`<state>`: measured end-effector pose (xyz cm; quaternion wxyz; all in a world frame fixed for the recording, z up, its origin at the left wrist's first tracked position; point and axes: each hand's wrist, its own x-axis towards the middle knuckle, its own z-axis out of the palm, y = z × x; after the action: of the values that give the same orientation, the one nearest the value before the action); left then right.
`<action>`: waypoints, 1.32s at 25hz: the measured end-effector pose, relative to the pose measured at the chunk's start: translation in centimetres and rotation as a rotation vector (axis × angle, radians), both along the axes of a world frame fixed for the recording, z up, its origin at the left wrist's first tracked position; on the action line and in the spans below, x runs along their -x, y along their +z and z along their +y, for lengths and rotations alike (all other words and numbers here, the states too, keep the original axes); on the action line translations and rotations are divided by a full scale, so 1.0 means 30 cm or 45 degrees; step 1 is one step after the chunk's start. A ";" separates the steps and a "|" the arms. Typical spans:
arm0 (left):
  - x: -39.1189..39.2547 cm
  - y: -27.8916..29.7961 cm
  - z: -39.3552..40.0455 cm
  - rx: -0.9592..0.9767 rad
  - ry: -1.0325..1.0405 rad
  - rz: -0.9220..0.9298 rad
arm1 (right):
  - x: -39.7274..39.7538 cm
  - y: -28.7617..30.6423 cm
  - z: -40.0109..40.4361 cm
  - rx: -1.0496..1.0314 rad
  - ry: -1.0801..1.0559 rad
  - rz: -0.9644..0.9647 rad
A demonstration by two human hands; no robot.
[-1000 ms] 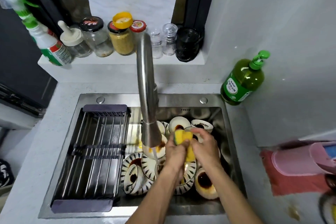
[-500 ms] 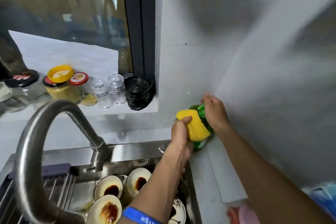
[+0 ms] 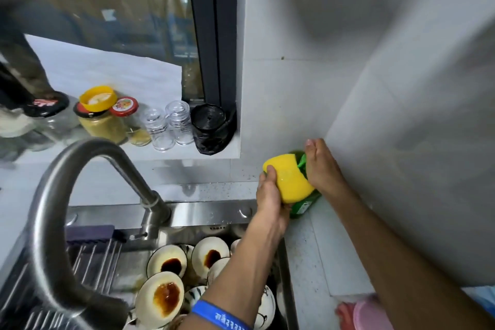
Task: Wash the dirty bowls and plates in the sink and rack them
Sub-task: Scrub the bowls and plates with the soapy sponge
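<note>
Grey counter: left hand grips sponge, right hand presses soap bottle.

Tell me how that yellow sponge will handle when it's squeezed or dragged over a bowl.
The yellow sponge bulges in the left hand, so it is probably soft and light. Held under the green soap bottle pump, it will likely get slippery.

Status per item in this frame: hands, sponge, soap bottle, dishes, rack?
left hand: grips sponge
right hand: pressing on soap bottle pump
sponge: yellow, held against bottle
soap bottle: green, upright on counter
bowls: stained, piled in sink
rack: no dishes on visible part
</note>
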<state>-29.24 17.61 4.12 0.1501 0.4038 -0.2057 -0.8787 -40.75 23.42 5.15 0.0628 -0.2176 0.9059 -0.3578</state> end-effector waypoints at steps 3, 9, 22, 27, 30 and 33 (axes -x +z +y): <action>-0.212 -0.045 0.033 -0.059 0.107 0.009 | -0.239 0.003 0.041 0.072 -0.002 0.337; -0.806 -0.255 0.086 -0.206 0.364 -0.149 | -1.080 -0.271 0.076 0.673 -0.402 -1.425; -1.229 -0.552 -0.180 0.396 -0.042 -0.960 | -1.373 -0.502 -0.143 0.536 -0.766 -1.540; -1.116 -0.721 -0.284 0.358 -0.294 -1.026 | -1.379 -0.565 -0.107 0.315 -0.742 -1.360; -1.084 -0.695 -0.299 0.375 -0.349 -1.107 | -1.382 -0.560 -0.077 0.313 -0.781 -1.361; -1.138 -0.684 -0.310 0.290 -0.271 -0.983 | -1.413 -0.543 -0.057 0.376 -0.707 -1.387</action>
<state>4.89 8.30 -16.40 0.0139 0.6609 -0.3834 -0.6450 1.62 21.70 -11.12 0.3894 0.2327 0.7078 -0.5415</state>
